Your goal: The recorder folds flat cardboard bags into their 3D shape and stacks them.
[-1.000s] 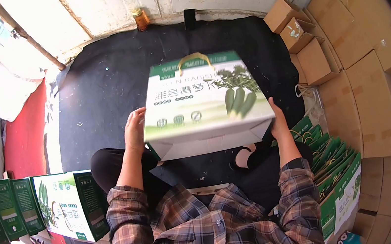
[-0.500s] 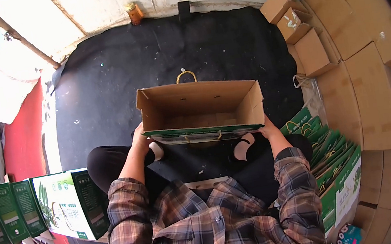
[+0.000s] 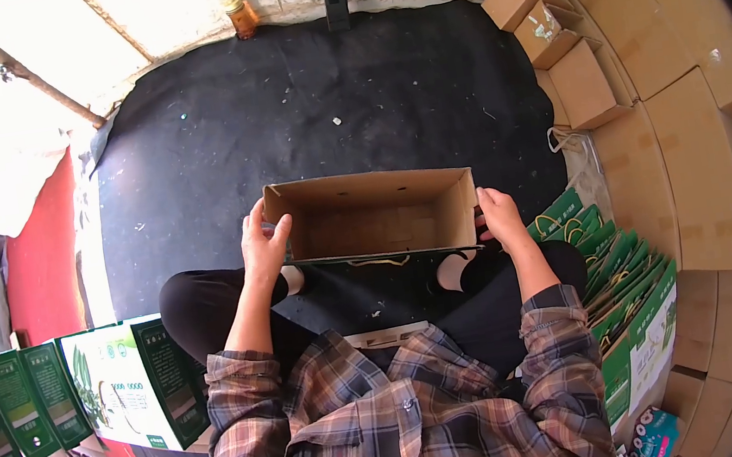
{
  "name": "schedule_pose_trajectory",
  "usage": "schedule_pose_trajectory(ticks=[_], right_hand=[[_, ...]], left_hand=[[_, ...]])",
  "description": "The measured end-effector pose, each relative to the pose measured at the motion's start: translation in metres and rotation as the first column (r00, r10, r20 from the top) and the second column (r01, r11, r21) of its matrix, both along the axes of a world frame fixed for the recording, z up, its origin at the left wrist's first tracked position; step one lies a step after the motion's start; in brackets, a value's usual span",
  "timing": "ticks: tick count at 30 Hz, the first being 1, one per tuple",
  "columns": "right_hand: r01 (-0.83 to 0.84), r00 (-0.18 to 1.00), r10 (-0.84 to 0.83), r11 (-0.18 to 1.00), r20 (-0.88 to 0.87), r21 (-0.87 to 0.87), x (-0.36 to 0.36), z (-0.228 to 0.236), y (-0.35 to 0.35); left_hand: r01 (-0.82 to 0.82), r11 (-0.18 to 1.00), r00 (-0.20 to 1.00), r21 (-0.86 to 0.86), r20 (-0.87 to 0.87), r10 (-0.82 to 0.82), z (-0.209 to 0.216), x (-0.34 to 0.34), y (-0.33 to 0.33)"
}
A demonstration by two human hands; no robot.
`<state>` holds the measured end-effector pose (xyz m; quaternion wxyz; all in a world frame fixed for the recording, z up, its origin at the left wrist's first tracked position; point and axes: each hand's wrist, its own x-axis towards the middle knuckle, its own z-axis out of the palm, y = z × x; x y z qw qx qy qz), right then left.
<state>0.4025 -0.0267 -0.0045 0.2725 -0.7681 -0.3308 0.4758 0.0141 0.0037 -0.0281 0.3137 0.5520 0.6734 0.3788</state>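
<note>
Our left hand (image 3: 264, 245) grasps the open box (image 3: 374, 218); whether our right hand (image 3: 502, 215) has a grip too, we can't tell. We'd best steady both ends evenly.

Open box (image 3: 372, 204), left grip (image 3: 265, 244), right grip (image 3: 500, 212) alongside

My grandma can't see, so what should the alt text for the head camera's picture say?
A person's left hand and right hand are at opposite ends of an open brown-lined box, with black sheeting beyond. Green-and-white boxes stand at left, brown cartons at right.
</note>
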Motion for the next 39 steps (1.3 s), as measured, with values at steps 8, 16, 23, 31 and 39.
schedule_pose_trajectory(ticks=[8, 16, 23, 31, 39], right_hand=[[-0.311, 0.924, 0.214, 0.903, 0.317, 0.297, -0.006, -0.014, -0.008], [-0.333, 0.940, 0.296, 0.902, 0.169, 0.276, -0.007, -0.014, 0.000], [-0.249, 0.961, 0.258, 0.964, -0.103, 0.095, -0.016, -0.007, 0.004], [-0.288, 0.945, 0.279, 0.957, -0.172, -0.029, -0.010, -0.009, 0.009], [-0.301, 0.952, 0.305, 0.929, 0.016, 0.215, 0.000, -0.039, 0.005]], left_hand=[[0.139, 0.987, 0.888, 0.085, -0.451, -0.087, 0.028, 0.012, 0.002], [0.238, 0.969, 0.795, -0.062, -0.560, -0.232, 0.035, 0.019, 0.014], [0.405, 0.862, 0.907, -0.303, 0.016, -0.421, 0.015, 0.010, 0.014], [0.690, 0.609, 0.719, -0.392, 0.275, -0.638, 0.021, -0.022, 0.015], [0.341, 0.861, 0.893, -0.378, -0.155, -0.422, 0.004, 0.003, 0.018]])
